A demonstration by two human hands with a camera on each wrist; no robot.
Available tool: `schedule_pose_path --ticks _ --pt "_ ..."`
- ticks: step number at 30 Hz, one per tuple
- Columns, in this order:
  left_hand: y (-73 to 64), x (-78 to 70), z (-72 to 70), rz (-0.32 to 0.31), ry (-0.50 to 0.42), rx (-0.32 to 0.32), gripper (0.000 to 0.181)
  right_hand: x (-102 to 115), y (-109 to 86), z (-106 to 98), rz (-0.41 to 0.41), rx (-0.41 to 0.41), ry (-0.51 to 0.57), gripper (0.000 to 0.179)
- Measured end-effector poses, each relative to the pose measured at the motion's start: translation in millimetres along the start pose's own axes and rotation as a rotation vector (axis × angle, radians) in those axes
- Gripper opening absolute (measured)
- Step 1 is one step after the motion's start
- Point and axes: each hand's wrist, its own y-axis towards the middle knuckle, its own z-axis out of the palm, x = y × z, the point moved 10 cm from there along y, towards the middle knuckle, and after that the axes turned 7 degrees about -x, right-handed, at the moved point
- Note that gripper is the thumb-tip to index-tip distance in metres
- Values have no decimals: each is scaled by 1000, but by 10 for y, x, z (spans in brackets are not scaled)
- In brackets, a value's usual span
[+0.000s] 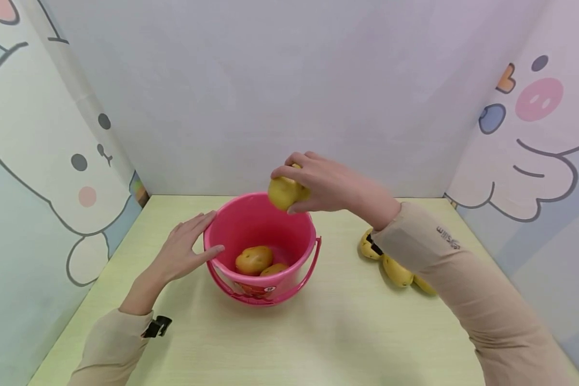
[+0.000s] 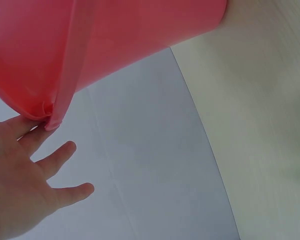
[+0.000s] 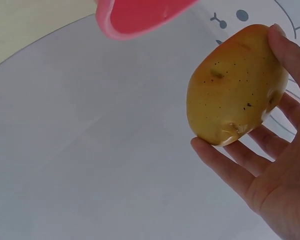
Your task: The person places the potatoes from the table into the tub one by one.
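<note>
A pink bucket (image 1: 243, 217) stands on the table with its handle hanging down the front. Inside it lie two yellow potatoes (image 1: 254, 260), the nearer one partly hidden by the rim. Above the bucket's far right rim, my right hand (image 1: 325, 182) holds a potato (image 3: 235, 87) between thumb and fingertips. On the other side, my left hand (image 1: 183, 249) touches the rim with its fingers spread and fairly straight, as the left wrist view also shows; the thumb reaches over the bucket's edge.
Several more potatoes (image 1: 397, 272) lie on the pale table (image 1: 318, 338) at the right, partly covered by my right sleeve (image 1: 439, 257). A plain wall (image 1: 289, 96) closes off the back, and side panels with cartoon animals (image 1: 531, 123) flank the table.
</note>
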Motion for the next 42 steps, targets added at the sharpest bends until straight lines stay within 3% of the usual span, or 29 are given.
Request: schedule_pose_path --ticks 22,42 --pt "-1 -1 13 -6 5 12 80 108 381 270 68 104 111 60" --pt "-3 19 23 -15 5 16 80 57 575 690 219 253 200 63"
